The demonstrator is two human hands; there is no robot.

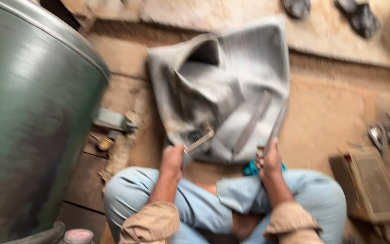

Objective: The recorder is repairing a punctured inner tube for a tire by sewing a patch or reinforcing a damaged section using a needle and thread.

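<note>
Just beyond both hands, crumpled grey sheet.

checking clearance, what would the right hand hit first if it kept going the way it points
Probably the grey rubber sheet: the right hand points forward along the flat metal strip it grips, which already lies over the sheet. The picture is blurred, so depth is uncertain.

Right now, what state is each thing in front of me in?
Grey rubber sheet: crumpled on the floor, folds open at top.
Left hand: closed on a small metal tool.
Right hand: closed on a long flat blade.
Green drum: standing at left.
Wooden box: flat on the floor.
</note>
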